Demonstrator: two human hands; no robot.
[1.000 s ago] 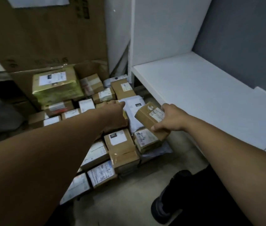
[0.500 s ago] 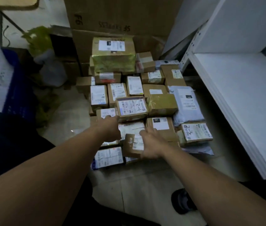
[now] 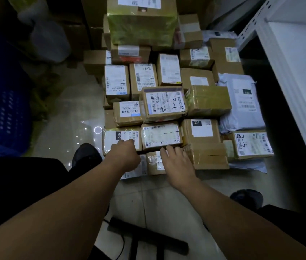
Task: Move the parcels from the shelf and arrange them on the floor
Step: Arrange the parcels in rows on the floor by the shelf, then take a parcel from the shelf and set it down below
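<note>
- My right hand (image 3: 178, 164) lies palm down on the small parcel (image 3: 154, 163), fingers straight and a little spread, thumb out on its left side. It grips nothing.
- Those fingertips (image 3: 168, 147) reach the near edge of the plain-label parcel (image 3: 160, 135) just behind.
- The small parcel sits at the front of the pile on the floor (image 3: 157, 199), touching the taped box (image 3: 211, 156) on its right.
- My left hand (image 3: 125, 155) is beside it, knuckles up, fingers bent down onto the label of the 010 parcel (image 3: 119, 136). I cannot tell whether they grip it or only rest there.
- A flat parcel (image 3: 136, 170) shows under my left wrist.
- Behind the front row: the 231 parcel (image 3: 201, 130), the 1-2 parcel (image 3: 164, 102) perched on others, and the 2-3 parcel (image 3: 251, 144) to the right.
- A grey bag (image 3: 242, 102) lies against the pile's right side, near the white shelf (image 3: 298, 72).
- A big green-wrapped box (image 3: 141, 21) tops the back of the pile.
- A blue crate (image 3: 2, 109) stands well apart on the left.
- My shoes show: one (image 3: 86, 154) just left of the pile, one (image 3: 247, 197) to the right.
</note>
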